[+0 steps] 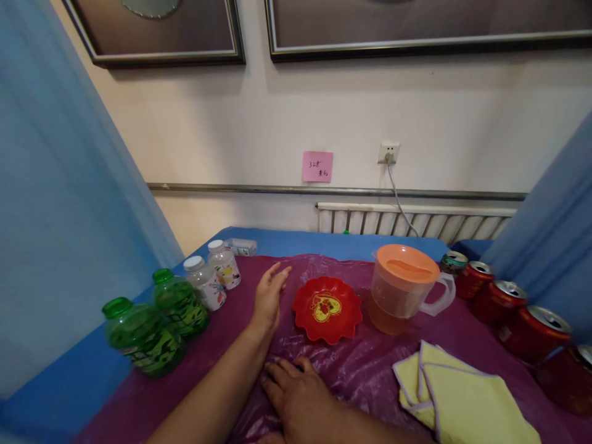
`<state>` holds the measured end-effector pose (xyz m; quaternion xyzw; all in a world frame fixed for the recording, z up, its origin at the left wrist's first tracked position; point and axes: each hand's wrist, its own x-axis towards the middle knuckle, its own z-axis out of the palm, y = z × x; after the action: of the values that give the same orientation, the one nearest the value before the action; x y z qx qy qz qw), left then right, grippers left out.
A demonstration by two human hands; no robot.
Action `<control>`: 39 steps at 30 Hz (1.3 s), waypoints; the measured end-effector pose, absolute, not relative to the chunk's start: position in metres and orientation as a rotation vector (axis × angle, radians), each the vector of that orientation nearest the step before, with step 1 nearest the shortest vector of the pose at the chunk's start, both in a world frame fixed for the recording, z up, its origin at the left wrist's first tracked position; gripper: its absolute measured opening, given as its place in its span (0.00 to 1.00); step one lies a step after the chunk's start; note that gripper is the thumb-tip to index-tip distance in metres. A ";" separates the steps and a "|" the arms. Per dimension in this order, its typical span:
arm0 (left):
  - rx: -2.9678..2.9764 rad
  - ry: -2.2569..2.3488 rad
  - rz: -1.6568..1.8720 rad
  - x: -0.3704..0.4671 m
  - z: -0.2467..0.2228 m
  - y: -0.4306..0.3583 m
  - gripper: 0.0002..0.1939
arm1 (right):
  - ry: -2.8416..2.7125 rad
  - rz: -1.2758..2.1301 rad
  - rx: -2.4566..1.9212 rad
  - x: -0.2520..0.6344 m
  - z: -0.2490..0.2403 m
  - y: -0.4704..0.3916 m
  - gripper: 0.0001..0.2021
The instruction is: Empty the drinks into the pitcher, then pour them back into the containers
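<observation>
My left hand (269, 298) is held on edge with its fingers stretched forward and nothing in it, just left of a red scalloped dish (328, 310) that has a yellow print in its middle. Closer to me, my right hand (296, 393) lies palm down on the purple plastic sheet (365, 376), fingers spread a little and holding nothing. Right of the dish stands a clear pitcher (391, 302) with an orange lid and some amber liquid in the bottom. Folded yellow cloths (467, 394) with purple edging lie to the right of my right hand.
At left stand two green bottles (143, 345) and two clear bottles (206, 287) with white caps; another clear container (243, 247) lies behind them. Several cans (502, 302) line the right edge. Blue curtains (69, 185) hang on both sides, and a radiator (416, 219) is behind the table.
</observation>
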<state>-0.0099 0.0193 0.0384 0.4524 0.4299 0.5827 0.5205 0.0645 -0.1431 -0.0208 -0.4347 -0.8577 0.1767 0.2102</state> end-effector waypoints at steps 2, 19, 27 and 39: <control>1.101 1.058 1.345 -0.009 0.041 0.019 0.29 | -2.400 0.483 -1.219 0.062 -0.024 -0.141 0.35; 1.045 1.095 1.076 0.002 0.053 0.007 0.18 | -2.482 0.541 -1.207 0.058 -0.025 -0.135 0.38; 1.297 1.244 0.937 -0.009 0.033 0.017 0.19 | -2.480 0.474 -1.293 0.056 -0.025 -0.139 0.38; 1.879 2.043 1.030 -0.020 0.054 0.178 0.26 | -2.190 0.078 -1.316 0.006 -0.113 -0.097 0.11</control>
<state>-0.0201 0.1783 0.0543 0.6322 0.6871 0.3465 0.0903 0.0061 -0.0971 -0.1132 -0.4931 -0.8202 0.0291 0.2885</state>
